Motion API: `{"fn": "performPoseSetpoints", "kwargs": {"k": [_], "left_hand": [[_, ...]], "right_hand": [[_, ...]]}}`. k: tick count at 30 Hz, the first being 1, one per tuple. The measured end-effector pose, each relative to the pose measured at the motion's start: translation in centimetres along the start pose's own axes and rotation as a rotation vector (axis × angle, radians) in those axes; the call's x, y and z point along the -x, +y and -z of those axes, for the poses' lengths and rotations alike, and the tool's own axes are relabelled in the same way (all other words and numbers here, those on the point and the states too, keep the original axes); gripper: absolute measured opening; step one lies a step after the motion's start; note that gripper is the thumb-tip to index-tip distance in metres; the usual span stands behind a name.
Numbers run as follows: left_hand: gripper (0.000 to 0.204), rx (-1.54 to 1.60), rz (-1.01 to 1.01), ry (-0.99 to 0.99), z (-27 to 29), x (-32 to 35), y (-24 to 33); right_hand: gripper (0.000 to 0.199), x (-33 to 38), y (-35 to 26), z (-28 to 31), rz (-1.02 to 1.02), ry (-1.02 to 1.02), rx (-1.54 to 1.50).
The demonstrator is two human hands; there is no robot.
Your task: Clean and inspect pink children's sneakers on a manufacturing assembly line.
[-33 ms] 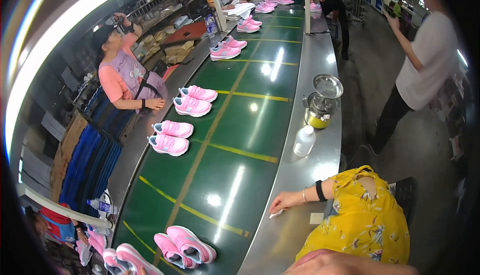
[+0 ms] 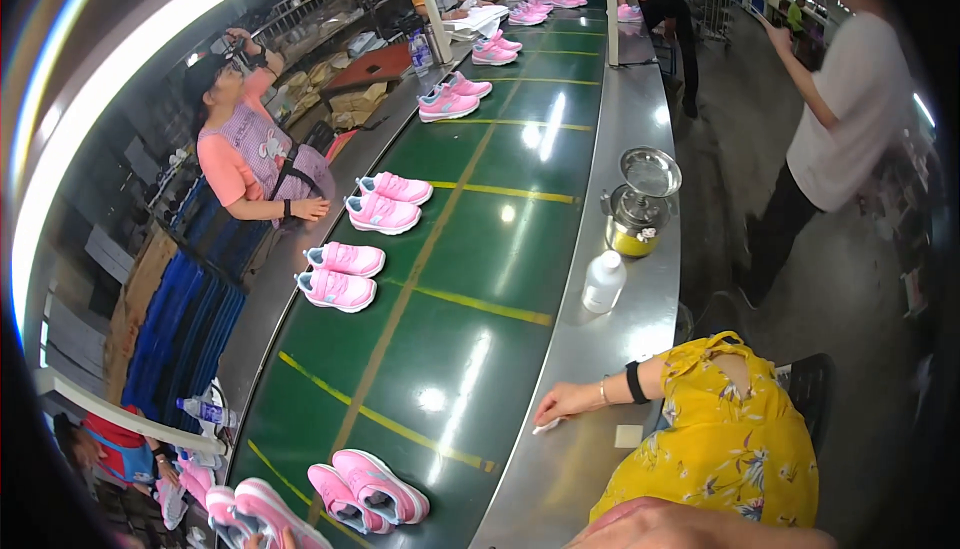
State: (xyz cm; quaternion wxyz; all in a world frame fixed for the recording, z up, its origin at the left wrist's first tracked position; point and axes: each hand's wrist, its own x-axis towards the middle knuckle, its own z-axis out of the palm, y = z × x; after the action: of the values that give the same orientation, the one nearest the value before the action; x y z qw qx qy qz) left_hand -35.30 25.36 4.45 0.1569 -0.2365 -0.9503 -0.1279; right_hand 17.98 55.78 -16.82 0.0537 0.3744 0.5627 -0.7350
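Observation:
Neither of my hands shows clearly. Only a bare, skin-coloured stretch of arm (image 2: 700,531) lies along the lower edge, below a seated co-worker in a yellow flowered top (image 2: 720,449). That co-worker's hand (image 2: 565,404) presses a small white scrap onto the steel side rail (image 2: 600,369) of a long green conveyor belt (image 2: 470,279). Pairs of pink sneakers ride the belt. One pair (image 2: 365,489) is nearest me, one (image 2: 340,274) is mid-belt, and another (image 2: 390,201) lies beyond it.
A white plastic bottle (image 2: 603,282) and a metal pot with a funnel-shaped lid (image 2: 640,209) stand on the rail. A person in a pink top (image 2: 250,164) stands left of the belt. Another in a white shirt (image 2: 840,119) stands on the right aisle. More workers and shoes are at the far end.

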Motion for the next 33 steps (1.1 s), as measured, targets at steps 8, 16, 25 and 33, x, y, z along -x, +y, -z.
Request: {"fn": "performPoseSetpoints", "kwargs": {"k": [8,16,25,33], "left_hand": [[0.070,0.115,-0.700,0.003,9.1,14.2,15.3],[0.052,0.081,-1.062,-0.307,6.7,27.7,22.0],[0.050,-0.218,-1.358,-0.581,4.8,34.7,23.3],[0.046,-0.188,-1.038,-0.759,3.8,41.1,26.6]], "right_hand": [[0.029,7.6,3.3,-5.8,0.136,-0.537,-0.099],[0.028,9.4,8.3,-0.3,0.205,-0.594,-0.078],[0.028,9.6,4.3,12.7,0.378,-0.026,-0.163],[0.024,12.1,6.3,11.1,0.321,-0.409,-0.220]]}}
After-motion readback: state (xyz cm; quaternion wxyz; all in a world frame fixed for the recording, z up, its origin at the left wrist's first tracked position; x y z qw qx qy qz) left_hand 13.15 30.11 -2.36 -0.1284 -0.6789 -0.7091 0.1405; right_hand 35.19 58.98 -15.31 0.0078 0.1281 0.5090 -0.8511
